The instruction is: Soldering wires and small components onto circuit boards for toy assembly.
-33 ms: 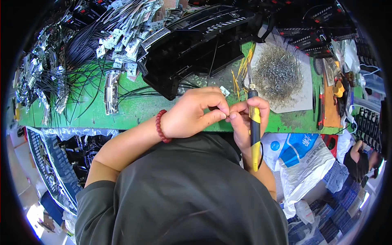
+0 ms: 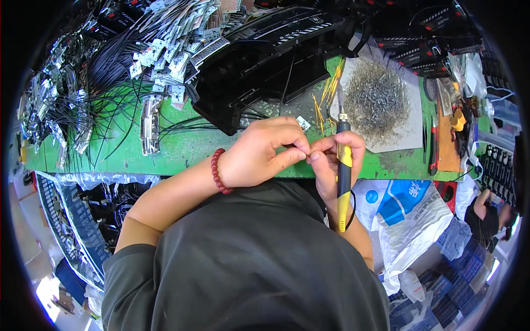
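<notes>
Pinching tiny part: left hand (image 2: 259, 151); right hand (image 2: 331, 163) grips soldering iron (image 2: 344, 176); wire-scrap pile (image 2: 377, 99) beyond.

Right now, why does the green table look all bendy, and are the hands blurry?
In the head view the fisheye lens bows the green table toward the dark round rim. The middle is sharp: the left hand, the right hand and its yellow-and-black tool show crisp edges. Light is bright and even, with pale glare at the lower corners.
</notes>
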`<state>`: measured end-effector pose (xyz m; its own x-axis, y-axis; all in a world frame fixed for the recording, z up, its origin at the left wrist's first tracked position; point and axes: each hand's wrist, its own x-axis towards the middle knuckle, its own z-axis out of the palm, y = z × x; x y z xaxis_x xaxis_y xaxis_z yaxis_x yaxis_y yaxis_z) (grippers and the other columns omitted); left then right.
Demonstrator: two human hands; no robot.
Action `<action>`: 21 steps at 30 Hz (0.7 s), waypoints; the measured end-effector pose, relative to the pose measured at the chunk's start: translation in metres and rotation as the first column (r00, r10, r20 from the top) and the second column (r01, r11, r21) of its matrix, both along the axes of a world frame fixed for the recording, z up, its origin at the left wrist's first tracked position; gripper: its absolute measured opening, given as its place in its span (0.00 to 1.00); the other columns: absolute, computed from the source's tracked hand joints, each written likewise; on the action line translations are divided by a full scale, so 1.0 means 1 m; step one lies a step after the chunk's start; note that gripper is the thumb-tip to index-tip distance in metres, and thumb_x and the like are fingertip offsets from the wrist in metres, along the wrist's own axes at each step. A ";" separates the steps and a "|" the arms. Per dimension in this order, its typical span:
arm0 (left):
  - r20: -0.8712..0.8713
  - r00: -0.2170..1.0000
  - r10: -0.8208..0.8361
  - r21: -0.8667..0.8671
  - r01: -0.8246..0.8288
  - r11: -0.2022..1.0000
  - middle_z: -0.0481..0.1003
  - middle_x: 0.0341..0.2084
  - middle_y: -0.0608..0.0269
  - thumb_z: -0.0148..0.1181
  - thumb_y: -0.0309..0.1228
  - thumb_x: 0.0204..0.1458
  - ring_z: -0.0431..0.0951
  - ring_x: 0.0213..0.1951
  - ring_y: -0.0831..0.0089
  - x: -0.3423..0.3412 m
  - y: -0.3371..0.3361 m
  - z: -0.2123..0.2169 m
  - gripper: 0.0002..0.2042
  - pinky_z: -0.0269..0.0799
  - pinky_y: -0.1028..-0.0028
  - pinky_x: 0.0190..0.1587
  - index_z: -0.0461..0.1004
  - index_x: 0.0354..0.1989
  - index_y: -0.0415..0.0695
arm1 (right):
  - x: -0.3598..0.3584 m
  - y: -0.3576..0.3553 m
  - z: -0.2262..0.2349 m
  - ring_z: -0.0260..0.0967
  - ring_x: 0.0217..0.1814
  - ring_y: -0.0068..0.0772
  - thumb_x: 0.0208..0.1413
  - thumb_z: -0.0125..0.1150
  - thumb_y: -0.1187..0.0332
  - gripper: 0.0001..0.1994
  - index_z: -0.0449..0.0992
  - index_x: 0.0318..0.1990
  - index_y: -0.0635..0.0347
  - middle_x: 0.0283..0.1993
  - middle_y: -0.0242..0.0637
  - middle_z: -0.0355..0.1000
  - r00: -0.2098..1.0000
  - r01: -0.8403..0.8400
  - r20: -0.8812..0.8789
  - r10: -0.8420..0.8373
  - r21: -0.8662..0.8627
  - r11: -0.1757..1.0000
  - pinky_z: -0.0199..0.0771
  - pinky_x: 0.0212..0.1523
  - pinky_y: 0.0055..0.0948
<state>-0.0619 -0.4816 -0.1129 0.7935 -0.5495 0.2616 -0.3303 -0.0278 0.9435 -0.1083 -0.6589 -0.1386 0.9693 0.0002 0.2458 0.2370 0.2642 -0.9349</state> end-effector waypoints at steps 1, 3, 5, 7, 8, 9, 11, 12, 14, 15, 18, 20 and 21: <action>0.020 0.999 0.032 0.025 -0.032 0.999 0.73 0.26 0.60 0.62 0.23 0.47 0.74 0.30 0.65 0.000 -0.001 0.001 0.03 0.69 0.71 0.32 0.74 0.29 0.40 | -0.001 0.002 0.002 0.69 0.33 0.24 0.50 0.61 0.82 0.21 0.59 0.48 0.59 0.33 0.37 0.70 0.999 0.033 -0.009 -0.033 -0.003 0.999 0.70 0.36 0.22; 0.038 0.998 0.059 0.043 -0.061 0.997 0.71 0.24 0.58 0.62 0.23 0.46 0.73 0.28 0.61 -0.001 -0.002 0.002 0.03 0.69 0.68 0.30 0.73 0.28 0.40 | 0.000 0.001 -0.003 0.69 0.33 0.23 0.49 0.61 0.82 0.20 0.60 0.48 0.59 0.33 0.37 0.70 0.997 0.071 0.050 -0.066 -0.105 0.992 0.70 0.35 0.22; 0.041 0.995 0.092 0.124 -0.096 0.988 0.71 0.24 0.58 0.62 0.25 0.46 0.73 0.28 0.61 -0.002 -0.002 0.003 0.03 0.69 0.68 0.29 0.73 0.28 0.41 | 0.001 0.001 -0.002 0.69 0.31 0.22 0.46 0.61 0.83 0.20 0.62 0.45 0.59 0.32 0.35 0.70 0.985 0.123 0.151 -0.088 -0.234 0.964 0.70 0.34 0.22; 0.008 0.997 0.077 0.195 -0.077 0.978 0.71 0.24 0.57 0.62 0.25 0.46 0.74 0.28 0.61 -0.002 0.000 0.008 0.04 0.69 0.68 0.29 0.73 0.28 0.41 | 0.000 0.002 -0.006 0.68 0.31 0.22 0.45 0.61 0.84 0.20 0.62 0.45 0.59 0.32 0.35 0.70 0.983 0.144 0.149 -0.110 -0.236 0.961 0.70 0.33 0.21; -0.027 0.997 0.072 0.269 -0.062 0.961 0.71 0.24 0.57 0.62 0.25 0.46 0.74 0.28 0.61 -0.001 0.001 0.010 0.04 0.68 0.68 0.29 0.73 0.27 0.41 | 0.001 0.001 -0.006 0.69 0.31 0.22 0.45 0.60 0.85 0.20 0.63 0.44 0.59 0.32 0.34 0.70 0.982 0.141 0.157 -0.105 -0.243 0.960 0.70 0.32 0.20; -0.037 0.997 0.065 0.289 -0.051 0.956 0.70 0.23 0.57 0.62 0.25 0.46 0.73 0.28 0.60 0.000 0.001 0.012 0.05 0.68 0.67 0.29 0.72 0.27 0.40 | 0.000 0.002 -0.008 0.69 0.31 0.22 0.45 0.60 0.85 0.20 0.63 0.44 0.59 0.32 0.34 0.70 0.986 0.132 0.128 -0.104 -0.237 0.963 0.70 0.32 0.20; -0.047 0.998 0.040 0.295 -0.025 0.955 0.71 0.23 0.57 0.62 0.24 0.45 0.73 0.28 0.62 0.001 0.000 0.016 0.04 0.68 0.69 0.29 0.72 0.26 0.40 | -0.002 0.000 -0.011 0.70 0.32 0.23 0.46 0.60 0.85 0.19 0.63 0.45 0.59 0.33 0.33 0.69 0.996 0.076 0.065 -0.064 -0.209 0.975 0.70 0.33 0.21; -0.058 0.998 0.021 0.307 -0.002 0.952 0.71 0.24 0.58 0.62 0.23 0.45 0.73 0.28 0.64 0.002 0.000 0.017 0.04 0.67 0.70 0.30 0.72 0.26 0.39 | -0.001 -0.004 -0.011 0.70 0.32 0.23 0.46 0.60 0.85 0.19 0.63 0.45 0.59 0.33 0.33 0.69 0.996 0.081 0.064 -0.069 -0.214 0.974 0.70 0.33 0.21; -0.033 0.999 -0.006 0.342 0.017 0.939 0.71 0.27 0.58 0.61 0.22 0.45 0.73 0.30 0.62 0.003 -0.001 0.017 0.04 0.68 0.70 0.31 0.71 0.26 0.39 | 0.003 -0.016 -0.011 0.69 0.32 0.25 0.50 0.57 0.84 0.20 0.60 0.48 0.58 0.33 0.40 0.70 0.985 0.127 0.155 -0.073 -0.380 0.916 0.71 0.33 0.22; 0.033 0.999 0.038 0.373 -0.048 0.927 0.72 0.28 0.58 0.61 0.22 0.44 0.74 0.31 0.61 0.001 -0.003 0.017 0.04 0.69 0.69 0.32 0.71 0.26 0.39 | 0.005 -0.027 -0.010 0.70 0.29 0.26 0.55 0.56 0.79 0.17 0.60 0.50 0.59 0.30 0.41 0.72 0.980 0.167 0.171 -0.105 -0.404 0.899 0.72 0.31 0.24; 0.165 0.981 0.106 0.408 -0.166 0.898 0.72 0.31 0.58 0.60 0.21 0.44 0.74 0.33 0.59 0.001 -0.011 0.011 0.04 0.71 0.67 0.33 0.70 0.26 0.39 | 0.009 -0.064 0.006 0.68 0.23 0.20 0.60 0.53 0.49 0.29 0.61 0.56 0.65 0.28 0.42 0.75 0.953 0.288 0.020 -0.302 -0.365 0.885 0.68 0.25 0.17; 0.234 0.962 0.138 0.421 -0.228 0.878 0.72 0.33 0.57 0.60 0.20 0.43 0.75 0.33 0.58 0.000 -0.013 0.001 0.04 0.72 0.66 0.34 0.70 0.26 0.38 | 0.019 -0.095 0.013 0.62 0.20 0.15 0.57 0.49 0.39 0.36 0.66 0.57 0.66 0.26 0.36 0.74 0.919 0.366 0.043 -0.391 -0.461 0.809 0.61 0.23 0.14; 0.271 0.953 0.137 0.417 -0.245 0.875 0.72 0.32 0.57 0.60 0.20 0.43 0.75 0.33 0.58 0.001 -0.016 -0.005 0.04 0.72 0.66 0.34 0.70 0.26 0.38 | 0.026 -0.115 0.010 0.62 0.21 0.14 0.58 0.49 0.43 0.32 0.70 0.54 0.66 0.27 0.35 0.73 0.881 0.443 0.051 -0.471 -0.439 0.782 0.60 0.22 0.13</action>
